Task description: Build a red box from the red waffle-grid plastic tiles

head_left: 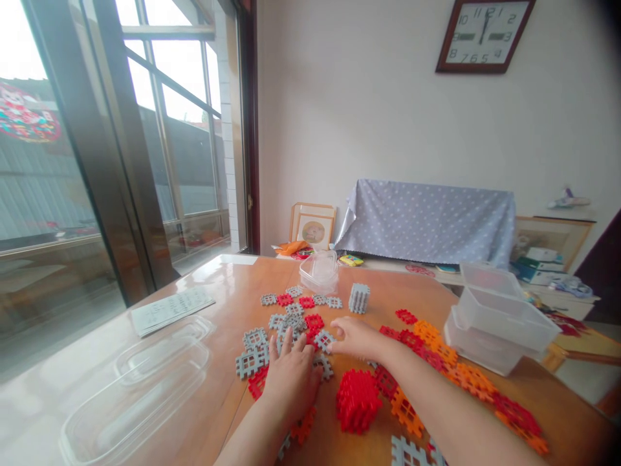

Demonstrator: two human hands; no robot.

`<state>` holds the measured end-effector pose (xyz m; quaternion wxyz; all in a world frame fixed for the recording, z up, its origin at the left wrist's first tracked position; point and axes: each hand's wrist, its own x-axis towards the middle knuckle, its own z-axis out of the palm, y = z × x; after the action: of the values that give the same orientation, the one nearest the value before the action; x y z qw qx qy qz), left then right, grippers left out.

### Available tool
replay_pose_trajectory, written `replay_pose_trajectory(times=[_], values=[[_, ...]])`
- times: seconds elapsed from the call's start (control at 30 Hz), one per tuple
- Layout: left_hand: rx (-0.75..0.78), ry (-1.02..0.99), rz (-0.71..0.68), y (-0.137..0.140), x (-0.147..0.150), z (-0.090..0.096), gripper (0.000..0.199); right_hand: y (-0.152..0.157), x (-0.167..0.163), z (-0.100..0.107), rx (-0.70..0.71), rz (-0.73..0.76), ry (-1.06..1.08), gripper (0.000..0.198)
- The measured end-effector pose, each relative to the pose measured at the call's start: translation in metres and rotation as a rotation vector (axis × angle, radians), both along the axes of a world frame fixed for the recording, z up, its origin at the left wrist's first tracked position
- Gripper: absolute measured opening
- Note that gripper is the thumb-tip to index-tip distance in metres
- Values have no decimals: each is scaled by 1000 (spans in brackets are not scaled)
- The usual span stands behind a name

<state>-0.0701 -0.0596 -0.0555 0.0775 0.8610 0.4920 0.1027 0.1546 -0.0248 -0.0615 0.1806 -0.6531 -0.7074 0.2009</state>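
My left hand point(294, 378) lies palm down with its fingers spread over a loose pile of grey and red interlocking plastic squares. Under and around its fingertips are grey squares point(253, 362) and a red square point(258, 383). To the right, the fingers of my right hand point(358, 336) are bent in a pinch at the edge of a grey notched square point(324, 340). Between my forearms stands a thick stack of red squares point(359, 400). Farther back, a stack of grey squares point(359, 298) stands upright on its own.
Orange squares point(427, 333) and red squares run diagonally along the right. Clear plastic boxes point(504, 317) stand at the table's right edge, and a clear container point(319, 272) at the back. Clear lids point(140, 401) and a written paper point(173, 308) lie left on the wooden table point(228, 285).
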Motion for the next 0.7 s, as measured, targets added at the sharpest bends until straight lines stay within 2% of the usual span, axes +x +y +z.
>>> replay_pose_trajectory(times=[0.17, 0.33, 0.47, 0.6, 0.7], values=[[-33, -9, 12, -3, -1, 4, 40, 12, -7, -4, 2, 28, -51, 32], [-37, 5, 27, 0, -2, 2, 39, 20, -15, -4, -7, 14, 0, 16], [-48, 5, 33, 6, -5, -3, 39, 23, -25, -2, -14, 24, 85, 24], [-34, -1, 60, 7, -7, -2, 42, 22, -22, 0, 47, -58, 62, 27], [-52, -12, 52, 3, -8, 1, 49, 19, -16, -2, 44, -69, 25, 43]])
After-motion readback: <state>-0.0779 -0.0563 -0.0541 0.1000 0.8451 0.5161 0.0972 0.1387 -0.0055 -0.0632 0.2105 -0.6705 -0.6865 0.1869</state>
